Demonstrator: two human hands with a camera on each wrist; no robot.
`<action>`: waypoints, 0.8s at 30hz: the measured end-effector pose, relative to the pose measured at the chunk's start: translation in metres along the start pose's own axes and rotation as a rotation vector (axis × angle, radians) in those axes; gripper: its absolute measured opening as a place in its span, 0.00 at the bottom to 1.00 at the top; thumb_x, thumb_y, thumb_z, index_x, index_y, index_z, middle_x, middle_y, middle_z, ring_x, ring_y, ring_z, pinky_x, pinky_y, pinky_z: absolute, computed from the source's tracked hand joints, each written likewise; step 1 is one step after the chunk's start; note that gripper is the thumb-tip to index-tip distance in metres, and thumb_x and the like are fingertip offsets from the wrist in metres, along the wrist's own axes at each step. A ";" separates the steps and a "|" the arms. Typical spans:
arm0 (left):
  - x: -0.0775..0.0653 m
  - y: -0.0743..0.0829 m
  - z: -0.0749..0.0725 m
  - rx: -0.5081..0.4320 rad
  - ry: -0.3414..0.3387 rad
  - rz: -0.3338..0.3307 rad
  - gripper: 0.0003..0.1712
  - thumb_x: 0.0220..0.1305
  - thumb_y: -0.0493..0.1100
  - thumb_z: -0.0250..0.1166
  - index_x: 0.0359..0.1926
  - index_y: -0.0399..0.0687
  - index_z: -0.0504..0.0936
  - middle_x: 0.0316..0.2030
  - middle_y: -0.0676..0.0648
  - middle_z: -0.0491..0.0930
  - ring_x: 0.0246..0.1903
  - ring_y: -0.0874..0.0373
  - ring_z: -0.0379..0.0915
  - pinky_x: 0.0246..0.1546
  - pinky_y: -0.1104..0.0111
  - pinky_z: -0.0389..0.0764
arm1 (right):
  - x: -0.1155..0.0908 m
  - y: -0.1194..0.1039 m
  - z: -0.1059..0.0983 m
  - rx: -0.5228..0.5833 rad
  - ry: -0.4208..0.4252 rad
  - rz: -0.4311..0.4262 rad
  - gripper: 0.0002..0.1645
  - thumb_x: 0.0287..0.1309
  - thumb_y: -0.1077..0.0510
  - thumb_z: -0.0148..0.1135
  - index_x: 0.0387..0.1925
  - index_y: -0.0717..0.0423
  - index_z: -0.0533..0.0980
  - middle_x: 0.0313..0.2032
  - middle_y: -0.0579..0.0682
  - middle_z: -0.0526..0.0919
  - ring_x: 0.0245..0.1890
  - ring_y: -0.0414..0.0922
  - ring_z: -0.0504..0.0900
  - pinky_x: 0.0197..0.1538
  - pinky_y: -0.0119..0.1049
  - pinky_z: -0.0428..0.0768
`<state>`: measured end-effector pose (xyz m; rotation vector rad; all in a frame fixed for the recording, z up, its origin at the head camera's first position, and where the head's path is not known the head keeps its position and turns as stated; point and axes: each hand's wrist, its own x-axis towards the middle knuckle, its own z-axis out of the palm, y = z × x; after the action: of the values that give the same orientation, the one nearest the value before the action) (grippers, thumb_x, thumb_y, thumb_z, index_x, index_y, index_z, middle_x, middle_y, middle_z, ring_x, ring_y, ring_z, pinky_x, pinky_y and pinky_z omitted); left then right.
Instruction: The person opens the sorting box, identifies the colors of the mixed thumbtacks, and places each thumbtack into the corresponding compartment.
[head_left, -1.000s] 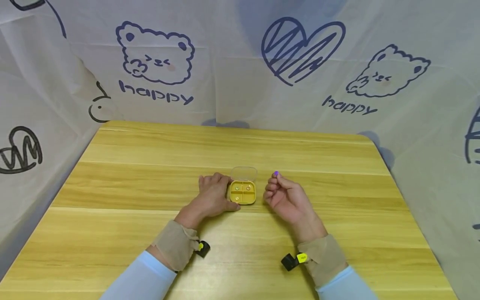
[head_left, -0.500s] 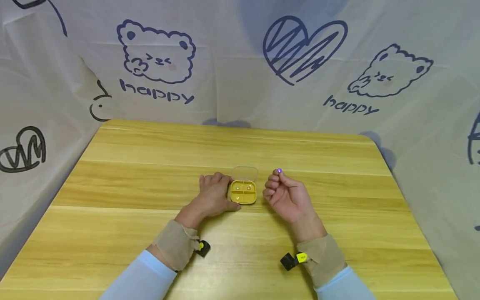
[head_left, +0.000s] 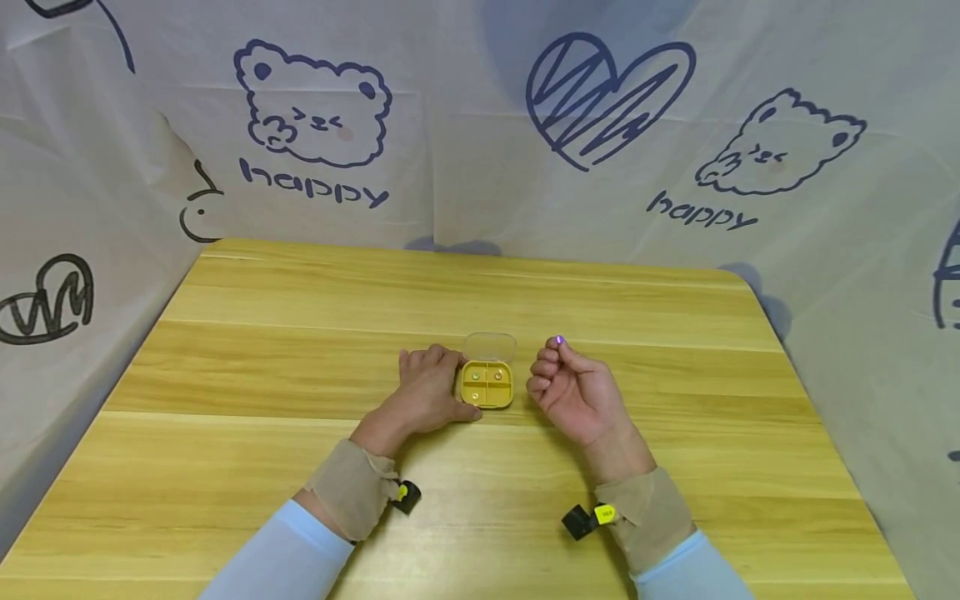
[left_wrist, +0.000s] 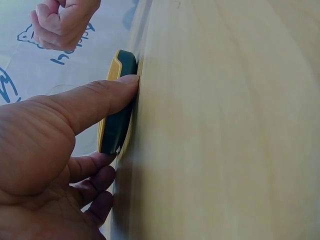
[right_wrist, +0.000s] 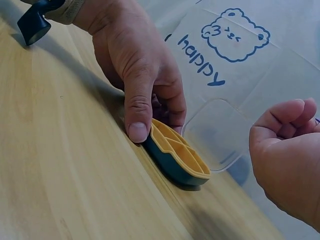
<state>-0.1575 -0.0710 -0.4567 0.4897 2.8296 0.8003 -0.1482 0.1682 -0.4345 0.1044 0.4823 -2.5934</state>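
Observation:
A small pill box [head_left: 487, 397] lies on the table in the head view, yellow inside and dark green outside, its clear lid [head_left: 490, 346] standing open at the back. Small round pieces sit in both rear compartments and the front left one. My left hand [head_left: 426, 392] grips the box from the left, thumb [left_wrist: 107, 100] along the near side and fingers around the far side. To the right of the box, my right hand [head_left: 573, 396] is raised palm up. Its thumb and forefinger pinch a small shiny purple piece [head_left: 559, 340], too small to name; the other fingers are curled.
The wood-grain table [head_left: 300, 300] extends around both hands. A white cloth [head_left: 465, 192] with drawn bears and hearts hangs behind it and at the sides. Each wrist carries a small black camera [head_left: 577, 522] on a tan wrap.
My right thumb and forefinger have shifted slightly up and right, turning the purple piece so it shows a bright glint. My left hand and the pill box stay in place.

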 end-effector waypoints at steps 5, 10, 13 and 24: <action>0.000 -0.001 0.001 -0.005 -0.004 0.000 0.44 0.43 0.58 0.77 0.59 0.44 0.72 0.55 0.42 0.71 0.59 0.39 0.56 0.67 0.38 0.37 | -0.001 0.000 -0.001 -0.024 0.005 -0.002 0.10 0.72 0.56 0.46 0.36 0.55 0.71 0.30 0.48 0.74 0.30 0.41 0.68 0.35 0.34 0.69; 0.000 -0.002 0.002 -0.006 -0.006 0.002 0.44 0.44 0.58 0.76 0.60 0.44 0.71 0.55 0.42 0.70 0.59 0.39 0.56 0.67 0.38 0.36 | 0.000 0.000 0.000 -0.218 0.094 -0.036 0.07 0.70 0.57 0.51 0.36 0.55 0.73 0.30 0.47 0.77 0.29 0.41 0.71 0.34 0.33 0.71; 0.000 -0.002 0.002 -0.006 -0.008 -0.001 0.44 0.44 0.59 0.76 0.60 0.44 0.71 0.55 0.42 0.70 0.59 0.39 0.56 0.67 0.38 0.36 | 0.001 0.001 0.002 -0.392 0.171 -0.047 0.06 0.69 0.58 0.53 0.38 0.57 0.74 0.29 0.46 0.78 0.28 0.40 0.74 0.33 0.31 0.74; 0.002 -0.001 0.003 -0.002 -0.013 -0.013 0.45 0.43 0.59 0.76 0.59 0.44 0.71 0.56 0.42 0.70 0.60 0.39 0.55 0.67 0.37 0.35 | 0.010 0.010 0.007 -1.093 0.327 -0.048 0.21 0.69 0.57 0.53 0.50 0.75 0.71 0.28 0.49 0.76 0.26 0.41 0.76 0.30 0.31 0.78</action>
<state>-0.1590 -0.0700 -0.4600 0.4734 2.8172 0.7944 -0.1524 0.1530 -0.4330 0.1335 1.9231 -2.0037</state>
